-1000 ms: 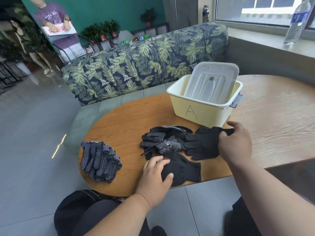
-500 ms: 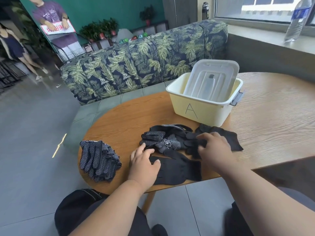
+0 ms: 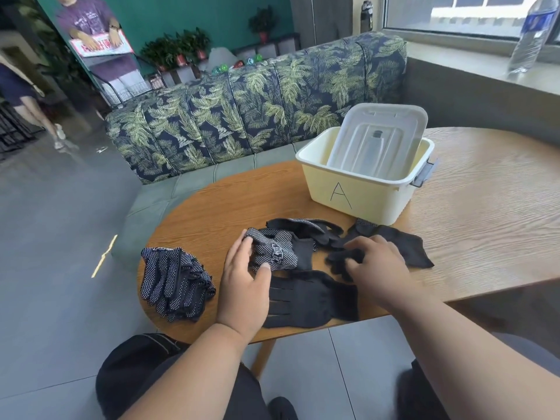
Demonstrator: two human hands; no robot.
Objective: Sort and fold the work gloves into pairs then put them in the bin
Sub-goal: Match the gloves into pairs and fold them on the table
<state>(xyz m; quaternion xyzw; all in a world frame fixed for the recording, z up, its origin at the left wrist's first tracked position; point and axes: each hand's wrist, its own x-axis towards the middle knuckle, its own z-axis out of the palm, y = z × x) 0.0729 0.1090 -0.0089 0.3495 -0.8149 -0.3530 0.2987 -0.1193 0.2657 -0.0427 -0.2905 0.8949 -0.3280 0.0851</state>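
Gloves lie spread on a round wooden table in front of a cream bin marked "A".

A white lid stands tilted inside the bin, filling much of its opening; a leaf-print sofa sits behind and a water bottle on the sill. The left hand curls thumb and fingers around a bunched dotted glove. The right hand presses bent fingers onto a plain black glove, whose length runs left to right with the cuff to the right. Another plain glove lies flat between the wrists, its fingers pointing left. A dotted stack rests at the table's left edge.
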